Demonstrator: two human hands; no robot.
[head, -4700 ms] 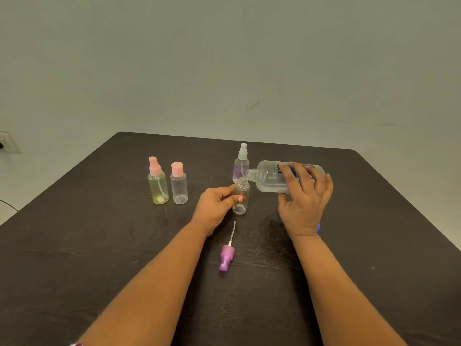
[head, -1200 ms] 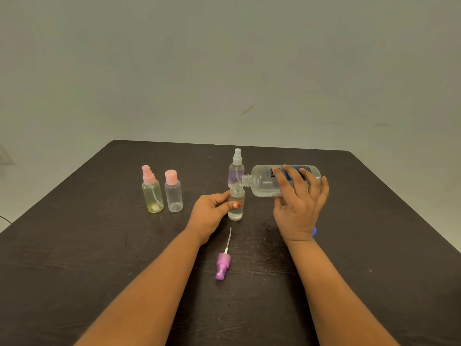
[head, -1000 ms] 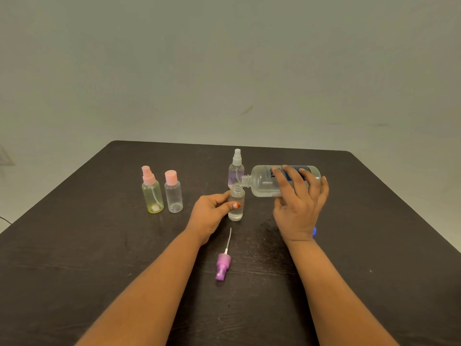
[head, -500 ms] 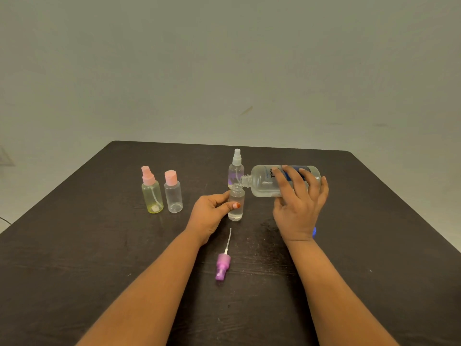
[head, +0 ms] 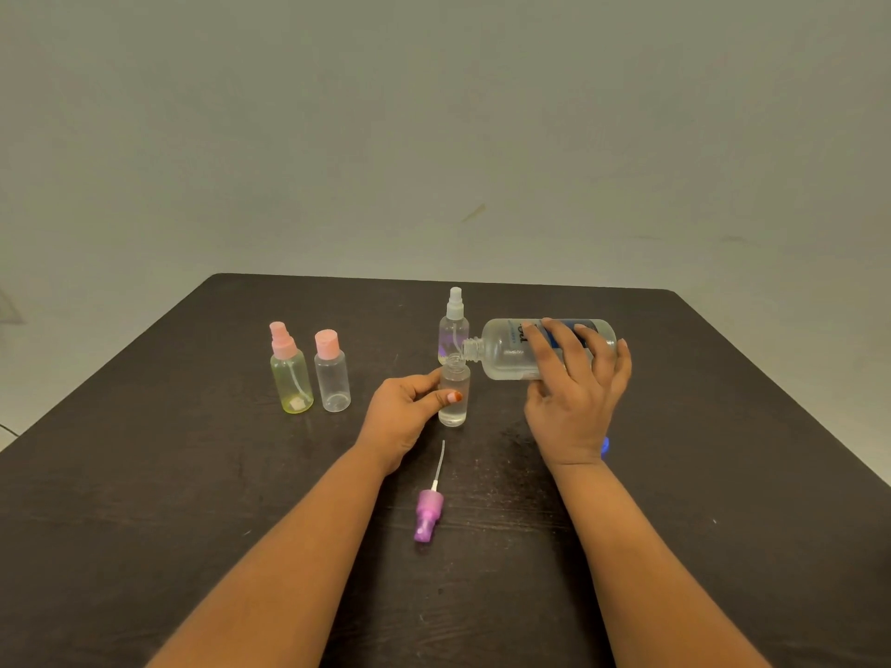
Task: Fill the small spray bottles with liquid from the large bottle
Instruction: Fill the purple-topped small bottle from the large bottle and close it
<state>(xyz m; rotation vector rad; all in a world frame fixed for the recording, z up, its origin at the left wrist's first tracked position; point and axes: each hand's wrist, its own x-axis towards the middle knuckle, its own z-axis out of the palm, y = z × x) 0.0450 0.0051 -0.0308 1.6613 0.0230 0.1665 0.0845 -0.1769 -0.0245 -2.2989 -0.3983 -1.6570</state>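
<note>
1. Yellow-tinted plastic formed the leftmost spray bottle, topped by a pink sprayer. It stood upright on the dark table, well to the left of the left hand's grip.
2. Just to its right stood a clear bottle with a pink cap, also upright, nearer that grip but apart from it.
3. The left hand grasped the small open bottle, with the thumb across its front and the fingers curled round the back. The bottle stood upright on the table with clear liquid inside.
4. On the person's side of that grip, a purple spray head lay on its side. Its thin tube pointed toward the held bottle without touching it.
5. Directly behind the grip stood a clear spray bottle with a white sprayer, upright. Whether it touched the open bottle could not be told.
6. The large bottle lay tipped roughly level, just above and to the right of the left hand's grip. Its uncapped neck was at the open bottle's mouth.
7. The right hand clasped the large bottle's body, fingers wrapped over its blue label.
8. Beneath that grip, beside the right wrist, a small blue object showed on the table, mostly hidden.
</note>
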